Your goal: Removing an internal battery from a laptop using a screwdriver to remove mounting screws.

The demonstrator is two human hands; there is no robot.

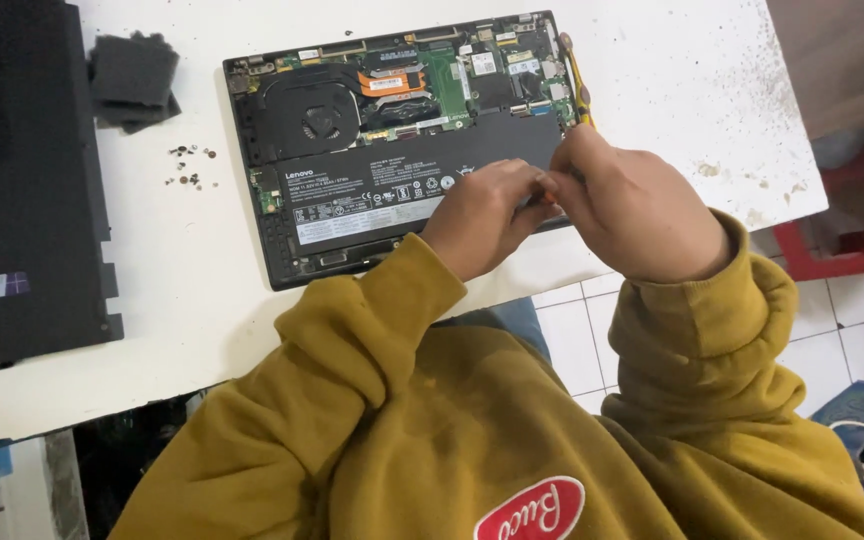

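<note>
Here we are looking down at a white desk (pixel 182 300) with our two hands meeting over an opened laptop. At the far left, a black cover panel (pixel 22 190) is lying flat, reaching off the left edge of the view. Just right of its far end, a few dark grey foam pads (pixel 132 80) are sitting in a loose stack, and nearer to us a small scatter of screws (pixel 190 165) is resting on the bare desk. Right of those, the open laptop (pixel 352 130) is lying with its insides facing up: a round fan at its left, copper heat pipes and green boards along the far edge, and a long black battery (pixel 372 195) across the near half.

Our left hand (pixel 487 215) is resting over the right end of the battery, its grip pinched together on something too small and hidden for us to tell. Our right hand (pixel 627 205) is touching it fingertip to fingertip at the laptop's near right corner, its grip also closed, and we cannot tell what it is pinching. A yellow-handled tool (pixel 581 85) is lying along the laptop's right edge, just beyond our right hand. Mustard-yellow sleeves (pixel 372 300) are covering both our arms.
</note>
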